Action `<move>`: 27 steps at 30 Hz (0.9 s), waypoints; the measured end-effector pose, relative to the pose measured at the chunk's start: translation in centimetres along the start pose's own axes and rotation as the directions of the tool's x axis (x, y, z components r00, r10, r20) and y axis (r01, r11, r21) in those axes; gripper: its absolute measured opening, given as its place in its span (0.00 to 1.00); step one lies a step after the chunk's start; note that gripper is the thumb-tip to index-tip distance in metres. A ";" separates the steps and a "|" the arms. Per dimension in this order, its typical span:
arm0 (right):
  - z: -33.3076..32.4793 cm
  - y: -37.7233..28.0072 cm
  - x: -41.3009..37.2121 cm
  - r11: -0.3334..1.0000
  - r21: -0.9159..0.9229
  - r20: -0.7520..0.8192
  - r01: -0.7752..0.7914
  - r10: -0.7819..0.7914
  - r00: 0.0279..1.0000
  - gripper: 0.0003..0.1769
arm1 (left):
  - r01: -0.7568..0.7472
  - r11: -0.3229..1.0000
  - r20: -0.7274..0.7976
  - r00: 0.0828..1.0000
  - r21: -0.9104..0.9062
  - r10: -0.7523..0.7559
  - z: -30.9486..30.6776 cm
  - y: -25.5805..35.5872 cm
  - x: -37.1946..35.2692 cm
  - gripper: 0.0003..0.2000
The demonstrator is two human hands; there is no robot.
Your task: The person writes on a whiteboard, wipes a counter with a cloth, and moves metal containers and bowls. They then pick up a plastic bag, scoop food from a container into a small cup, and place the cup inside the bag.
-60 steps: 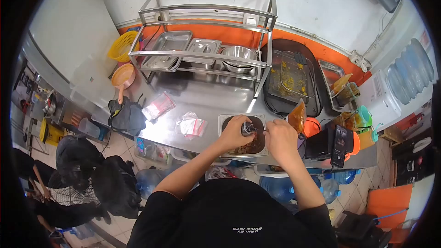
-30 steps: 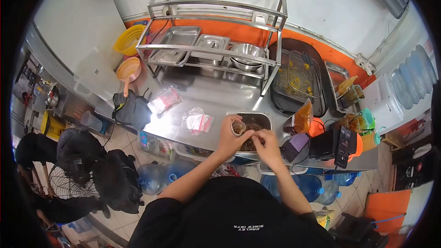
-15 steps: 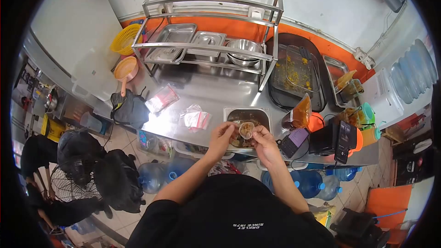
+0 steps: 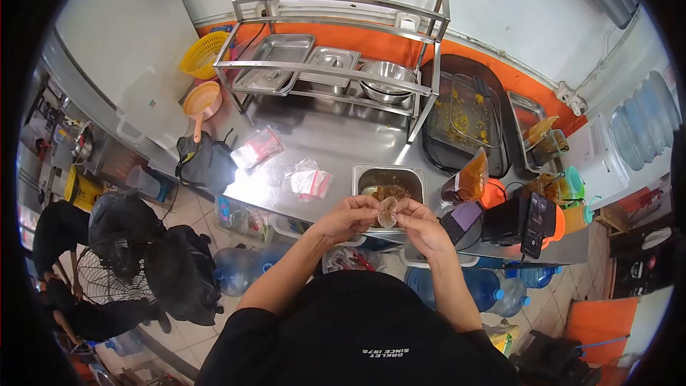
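Observation:
Between my two hands is a small clear plastic cup (image 4: 388,213) with brownish smears or food in it. My left hand (image 4: 349,219) pinches its left side, and my right hand (image 4: 424,224) grips its right side with closed fingers. The cup is over the near edge of a rectangular steel pan (image 4: 421,175). Inside the pan lies brown, chunky food (image 4: 393,191), partly hidden by my hands and the cup.
Plastic bags (image 4: 311,180) lie left of the pan. On the right are a bag of brown sauce (image 4: 468,179), a purple calculator-like device (image 4: 462,221) and an upright phone (image 4: 536,225). A steel rack (image 4: 329,64) stands behind; water bottles (image 4: 475,287) are below the counter.
My left hand has moved right and up to the cup, and both hands now meet at it. The cup has turned from facing up to a tilted side view. The camera view has shifted slightly.

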State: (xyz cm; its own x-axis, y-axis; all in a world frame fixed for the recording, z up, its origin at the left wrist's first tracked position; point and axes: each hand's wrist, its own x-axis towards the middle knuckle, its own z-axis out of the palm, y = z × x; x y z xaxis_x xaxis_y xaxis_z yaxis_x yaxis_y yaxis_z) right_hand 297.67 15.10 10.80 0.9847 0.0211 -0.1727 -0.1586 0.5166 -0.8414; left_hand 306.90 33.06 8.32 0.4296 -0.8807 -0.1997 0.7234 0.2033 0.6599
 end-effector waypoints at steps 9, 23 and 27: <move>1.9 2.3 1.8 0.475 -0.880 -0.242 0.034 -0.507 0.827 0.06 | -0.169 0.422 -0.173 0.731 0.891 0.660 0.7 -1.4 2.3 0.05; 2.2 -3.7 2.1 0.586 -0.723 0.198 0.366 -0.332 0.922 0.07 | -0.269 0.727 0.179 0.963 0.632 0.201 1.1 2.6 1.3 0.08; 1.5 -2.9 2.1 0.863 -0.395 -0.190 0.315 -0.412 0.891 0.11 | -0.286 0.798 0.133 0.958 0.530 0.255 0.2 1.1 2.2 0.07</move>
State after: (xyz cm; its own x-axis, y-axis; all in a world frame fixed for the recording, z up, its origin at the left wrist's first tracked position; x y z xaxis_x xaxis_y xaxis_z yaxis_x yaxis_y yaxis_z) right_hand 300.27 14.92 13.70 0.9295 -0.3563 0.0954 0.1448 0.1145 -0.9828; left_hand 308.55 31.27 8.74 0.5236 -0.8488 0.0733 0.1679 0.1872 0.9679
